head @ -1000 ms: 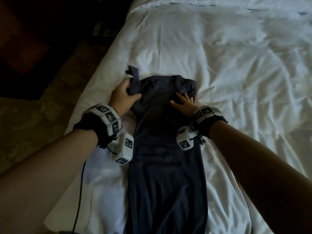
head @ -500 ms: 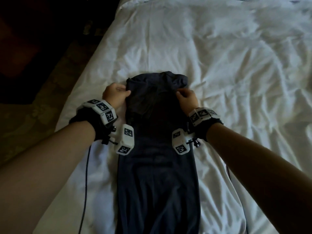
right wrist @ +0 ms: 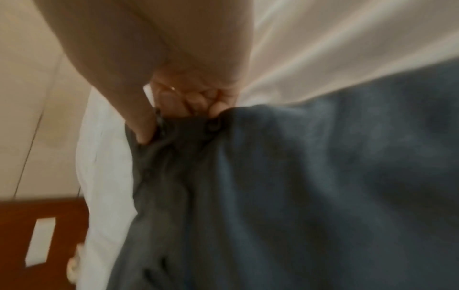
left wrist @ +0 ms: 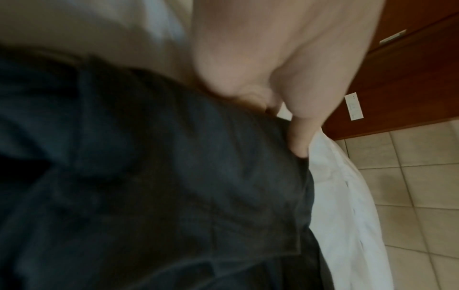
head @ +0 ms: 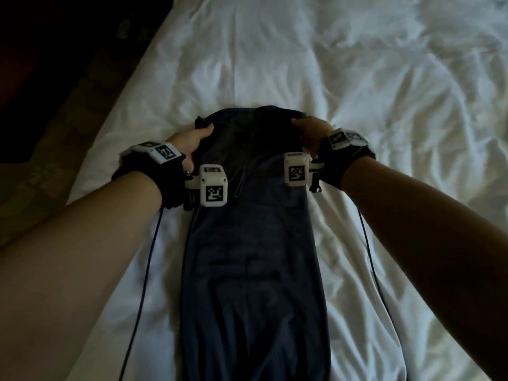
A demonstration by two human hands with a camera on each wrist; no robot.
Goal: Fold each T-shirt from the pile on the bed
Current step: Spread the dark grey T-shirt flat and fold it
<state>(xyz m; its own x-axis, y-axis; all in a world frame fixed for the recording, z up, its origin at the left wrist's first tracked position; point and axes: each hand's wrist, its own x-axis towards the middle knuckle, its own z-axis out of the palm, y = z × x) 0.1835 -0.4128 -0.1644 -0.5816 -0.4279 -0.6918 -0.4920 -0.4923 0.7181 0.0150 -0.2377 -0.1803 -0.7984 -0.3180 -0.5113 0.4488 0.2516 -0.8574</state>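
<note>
Dark shirt [head: 253, 257] lies as a long narrow strip on the white sheet [head: 384, 105], running from the near edge of the bed away from the person; its far end is bunched and raised a bit off the sheet.

L hand [head: 189, 141] grips the shirt's far-left corner, thumb on top of the cloth. R hand [head: 310, 133] grips the far-right corner; head view shows only its back, so finger state there can't be told.

L wrist cam fills that in for the left: thumb [left wrist: 301, 135] pressed onto the shirt's edge [left wrist: 174, 176], other fingers curled under, w/ cloth clamped between. It also shows tiled floor [left wrist: 410, 186] and wood panel [left wrist: 410, 88] past the shirt, dark in head view.

R wrist cam: fingers [right wrist: 198, 100] curled tight together, pinching a gathered fold of shirt [right wrist: 298, 176] against the thumb. Sheet behind, wood panel [right wrist: 37, 225] low left of the shirt. Both wrist shots blurred.
</note>
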